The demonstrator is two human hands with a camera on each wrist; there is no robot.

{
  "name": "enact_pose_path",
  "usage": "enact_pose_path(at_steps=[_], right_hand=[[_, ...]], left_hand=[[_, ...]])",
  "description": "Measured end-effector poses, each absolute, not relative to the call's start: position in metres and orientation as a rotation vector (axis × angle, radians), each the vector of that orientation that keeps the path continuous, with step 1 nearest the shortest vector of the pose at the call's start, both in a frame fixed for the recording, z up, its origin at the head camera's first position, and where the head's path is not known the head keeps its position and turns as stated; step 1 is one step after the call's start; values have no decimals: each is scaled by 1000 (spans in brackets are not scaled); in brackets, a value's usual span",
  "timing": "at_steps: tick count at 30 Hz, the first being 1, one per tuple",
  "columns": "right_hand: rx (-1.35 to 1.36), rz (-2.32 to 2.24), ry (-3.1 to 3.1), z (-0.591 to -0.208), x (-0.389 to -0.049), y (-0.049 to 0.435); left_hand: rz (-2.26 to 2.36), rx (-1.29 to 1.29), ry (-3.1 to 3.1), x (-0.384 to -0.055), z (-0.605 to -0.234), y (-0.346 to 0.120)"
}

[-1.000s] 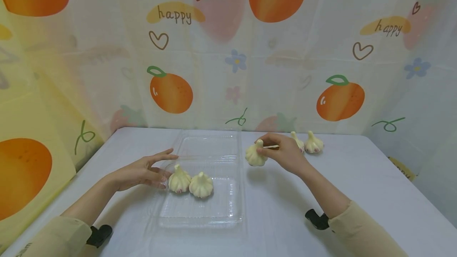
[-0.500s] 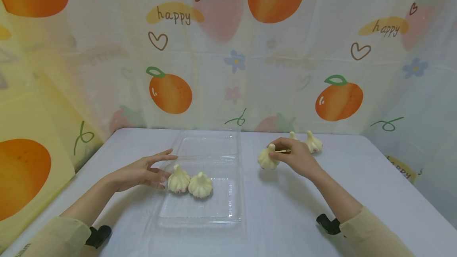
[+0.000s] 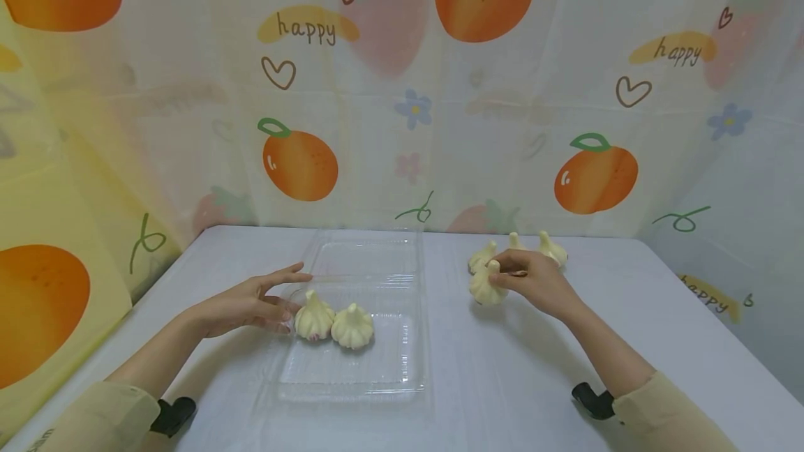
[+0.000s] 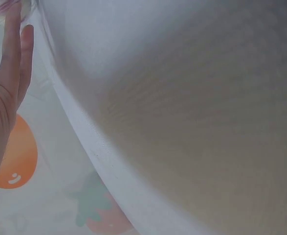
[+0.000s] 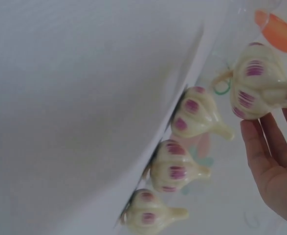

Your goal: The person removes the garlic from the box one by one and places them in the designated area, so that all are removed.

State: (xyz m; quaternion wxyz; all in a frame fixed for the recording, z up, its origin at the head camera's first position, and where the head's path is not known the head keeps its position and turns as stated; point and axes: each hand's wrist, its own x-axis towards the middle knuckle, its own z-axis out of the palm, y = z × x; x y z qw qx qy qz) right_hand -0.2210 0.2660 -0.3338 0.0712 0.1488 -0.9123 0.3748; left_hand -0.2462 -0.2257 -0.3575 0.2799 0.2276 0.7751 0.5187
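My right hand [image 3: 532, 283] pinches a garlic bulb [image 3: 486, 290] near its neck, just above the white tabletop. Purple streaks mark this held bulb in the right wrist view. Right behind it, three more bulbs stand in a row: a left one [image 3: 480, 254], a middle one [image 3: 515, 241] partly hidden by my hand, and a right one [image 3: 553, 250]. A clear plastic clamshell box [image 3: 352, 383] lies unfolded at the centre, with two bulbs side by side in its near tray, a left bulb [image 3: 314, 317] and a right bulb [image 3: 352, 327]. My left hand [image 3: 248, 304], fingers extended, touches the tray's left edge.
The box's lid [image 3: 367, 257] lies back toward the far edge of the white table [image 3: 603, 340]. A fruit-printed curtain [image 3: 402, 110] hangs right behind the table, and a yellow cloth [image 3: 56, 187] hangs at the left.
My right hand has moved right and slightly nearer with the held garlic bulb, uncovering the left bulb of the back row. My left hand has stayed in place.
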Motion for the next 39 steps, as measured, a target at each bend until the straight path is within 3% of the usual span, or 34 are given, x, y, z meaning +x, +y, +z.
enact_pose_path(at_steps=[39], right_hand=[[473,1098,-2919,-344,-223,288]], left_hand=[[1396,608,2074,-247,-357,-226]])
